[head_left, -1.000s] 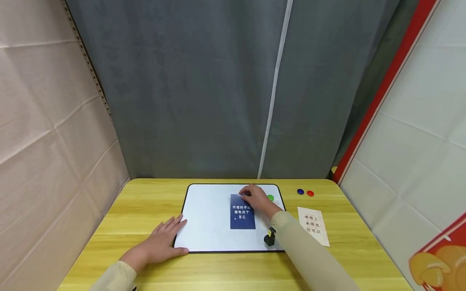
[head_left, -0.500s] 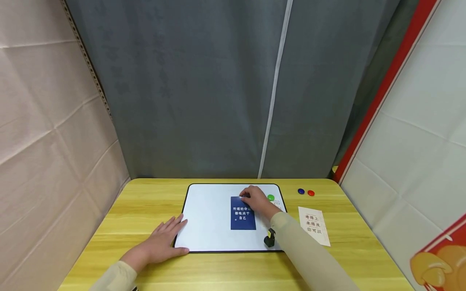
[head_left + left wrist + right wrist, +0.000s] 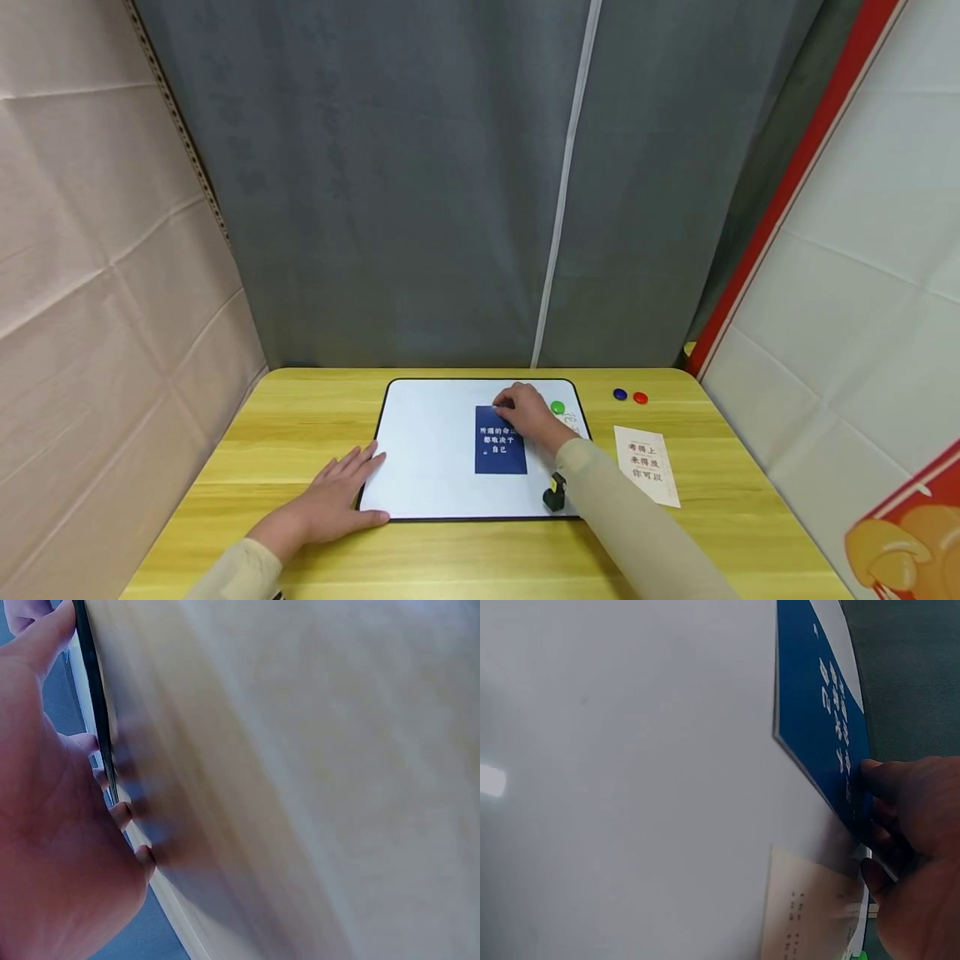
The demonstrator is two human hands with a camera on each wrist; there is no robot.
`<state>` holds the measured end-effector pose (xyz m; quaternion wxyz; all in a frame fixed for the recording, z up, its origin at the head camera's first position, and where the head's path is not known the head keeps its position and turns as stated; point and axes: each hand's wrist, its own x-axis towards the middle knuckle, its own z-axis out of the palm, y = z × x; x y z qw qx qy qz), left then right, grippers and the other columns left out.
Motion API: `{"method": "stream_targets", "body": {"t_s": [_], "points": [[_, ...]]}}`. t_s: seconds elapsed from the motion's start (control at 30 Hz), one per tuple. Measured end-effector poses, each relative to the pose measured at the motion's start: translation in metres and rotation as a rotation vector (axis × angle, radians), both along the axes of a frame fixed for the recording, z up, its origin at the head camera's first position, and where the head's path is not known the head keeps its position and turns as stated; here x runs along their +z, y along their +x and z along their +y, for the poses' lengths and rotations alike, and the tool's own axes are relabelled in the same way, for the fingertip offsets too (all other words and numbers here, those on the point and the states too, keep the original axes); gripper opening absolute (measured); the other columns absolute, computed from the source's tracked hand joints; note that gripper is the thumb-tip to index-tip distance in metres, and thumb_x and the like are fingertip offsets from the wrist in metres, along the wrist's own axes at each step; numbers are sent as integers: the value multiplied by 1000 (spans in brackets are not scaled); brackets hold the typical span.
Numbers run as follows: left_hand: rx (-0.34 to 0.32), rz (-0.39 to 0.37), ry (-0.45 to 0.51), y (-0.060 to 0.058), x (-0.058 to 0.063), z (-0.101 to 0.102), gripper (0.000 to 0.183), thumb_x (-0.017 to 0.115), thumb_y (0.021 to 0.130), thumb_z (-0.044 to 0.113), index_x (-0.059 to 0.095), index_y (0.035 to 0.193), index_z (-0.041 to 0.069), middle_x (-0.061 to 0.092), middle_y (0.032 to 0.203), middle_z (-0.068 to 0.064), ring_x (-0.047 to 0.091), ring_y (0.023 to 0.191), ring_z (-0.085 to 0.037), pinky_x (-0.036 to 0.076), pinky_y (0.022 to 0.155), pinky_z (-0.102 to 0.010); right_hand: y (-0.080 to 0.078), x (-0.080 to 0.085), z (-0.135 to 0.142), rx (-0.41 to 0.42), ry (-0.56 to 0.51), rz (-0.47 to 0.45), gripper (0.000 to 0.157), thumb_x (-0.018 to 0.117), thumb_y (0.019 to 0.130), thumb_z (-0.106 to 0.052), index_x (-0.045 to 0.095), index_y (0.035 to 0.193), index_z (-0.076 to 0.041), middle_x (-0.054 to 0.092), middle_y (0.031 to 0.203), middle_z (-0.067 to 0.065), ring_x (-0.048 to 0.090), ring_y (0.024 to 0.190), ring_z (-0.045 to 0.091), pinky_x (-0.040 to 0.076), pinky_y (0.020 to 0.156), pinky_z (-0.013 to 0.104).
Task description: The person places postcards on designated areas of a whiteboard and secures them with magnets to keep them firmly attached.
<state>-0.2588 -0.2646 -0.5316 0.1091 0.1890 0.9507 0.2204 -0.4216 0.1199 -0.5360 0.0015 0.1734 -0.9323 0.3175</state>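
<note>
A blue card (image 3: pixel 499 450) with white characters lies on the whiteboard (image 3: pixel 427 433), right of its middle. At the card's top edge, my right hand (image 3: pixel 527 411) pinches it with curled fingers. In the right wrist view, a fingertip lies on the face of the blue card (image 3: pixel 817 705), and a dark patch between the fingers is too shaded to make out. My left hand (image 3: pixel 335 493) rests with spread fingers on the board's left edge, thumb at the lower left corner. A green round magnet (image 3: pixel 558 407) sits over a cream card (image 3: pixel 802 907), partly hidden by my right arm.
Blue (image 3: pixel 620 394) and red round magnets (image 3: pixel 641 398) lie on the wooden table (image 3: pixel 322 408) right of the board. Below them is another printed cream card (image 3: pixel 647 467). A small black object (image 3: pixel 554 493) shows beside my right sleeve. A grey curtain (image 3: pixel 420 208) hangs behind the table.
The blue card has shifted slightly down, and my right hand with it, mostly in the first half second. My left hand has stayed in place.
</note>
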Motion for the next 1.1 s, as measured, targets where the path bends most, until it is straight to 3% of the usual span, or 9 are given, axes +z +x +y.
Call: {"method": "stream_targets", "body": {"t_s": [0.2, 0.93, 1.1], "points": [[-8, 11, 15, -2, -3, -1, 107, 76, 96, 69, 35, 173, 7, 19, 183, -18, 15, 165, -53, 8, 128, -79, 0, -2, 1, -7, -7, -4, 10, 75, 107, -9, 83, 110, -15, 68, 106, -1, 60, 106, 20, 56, 102, 43], [1, 2, -17, -1, -4, 1, 107, 72, 96, 74, 35, 174, 12, 18, 184, -13, 15, 167, -48, 9, 130, -75, 0, 2, 1, -15, -45, -62, 11, 73, 109, -10, 82, 115, -12, 70, 110, 0, 64, 103, 18, 59, 102, 42], [-6, 11, -14, -1, -2, 0, 107, 72, 96, 74, 35, 174, 11, 19, 184, -13, 17, 167, -49, 10, 130, -76, -1, 4, 3, -11, -64, -36, 11, 73, 109, -12, 82, 115, -11, 70, 110, 1, 64, 104, 19, 59, 101, 41]]}}
